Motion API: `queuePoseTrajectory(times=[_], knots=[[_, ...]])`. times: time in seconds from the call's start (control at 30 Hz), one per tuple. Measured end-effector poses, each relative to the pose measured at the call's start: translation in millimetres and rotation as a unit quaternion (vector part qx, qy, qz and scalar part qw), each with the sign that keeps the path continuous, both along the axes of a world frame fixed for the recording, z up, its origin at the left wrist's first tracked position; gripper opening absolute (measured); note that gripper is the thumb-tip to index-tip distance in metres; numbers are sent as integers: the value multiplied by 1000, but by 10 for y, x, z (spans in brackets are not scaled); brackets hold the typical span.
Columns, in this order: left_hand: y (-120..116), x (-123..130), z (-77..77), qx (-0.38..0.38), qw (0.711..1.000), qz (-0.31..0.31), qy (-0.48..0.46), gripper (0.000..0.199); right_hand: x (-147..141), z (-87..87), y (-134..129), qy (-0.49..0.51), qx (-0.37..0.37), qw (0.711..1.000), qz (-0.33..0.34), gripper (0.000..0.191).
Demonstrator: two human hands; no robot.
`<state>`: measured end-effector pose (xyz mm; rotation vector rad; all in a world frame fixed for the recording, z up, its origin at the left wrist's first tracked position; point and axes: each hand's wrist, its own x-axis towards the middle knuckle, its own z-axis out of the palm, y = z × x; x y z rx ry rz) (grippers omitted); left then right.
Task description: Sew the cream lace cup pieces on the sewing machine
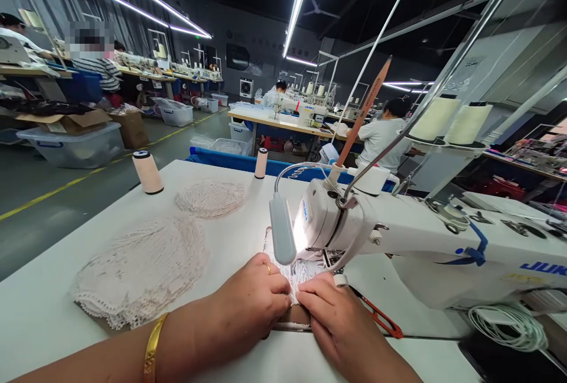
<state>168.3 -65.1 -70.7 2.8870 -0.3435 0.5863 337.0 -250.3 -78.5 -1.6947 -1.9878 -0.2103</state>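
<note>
A piece of white lace (305, 269) lies under the head of a white JUKI sewing machine (323, 211), lit by a small grey lamp (282, 235). My left hand (252, 294), with a ring and a gold bangle, is closed in a pinch on the lace's near left edge. Close beside it, my right hand (339, 315) has its fingers bent together, gripping the lace at its near right edge. The needle and presser foot are mostly hidden behind the lamp and machine head. A brown patch (297, 315) shows between my hands.
Left on the white table (230, 347) are a large stack of lace pieces (142, 265), a smaller stack (210, 198) and two thread spools (147, 173) (261, 164). Orange-handled snips (383, 319) lie right of my right hand. A pencil (365, 111) stands on the machine. Co-workers sit beyond.
</note>
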Motion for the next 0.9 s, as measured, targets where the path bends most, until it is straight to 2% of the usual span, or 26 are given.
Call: queuePoseTrajectory(times=[0.13, 0.43, 0.67, 0.8, 0.9], knots=[[50, 45, -7, 3, 1000, 11, 2, 12, 10, -6, 29, 6, 1, 1000, -19, 41], [117, 147, 71, 26, 997, 60, -33, 28, 47, -104, 83, -9, -22, 996, -81, 49], [161, 162, 25, 11, 996, 86, -23, 18, 75, -194, 124, -53, -33, 988, -139, 50], [169, 130, 50, 2, 994, 109, 20, 6, 93, -221, 124, -61, 3, 989, -131, 48], [157, 105, 109, -7, 989, 140, 53, 18, 92, -209, 118, -53, 20, 991, -123, 45]])
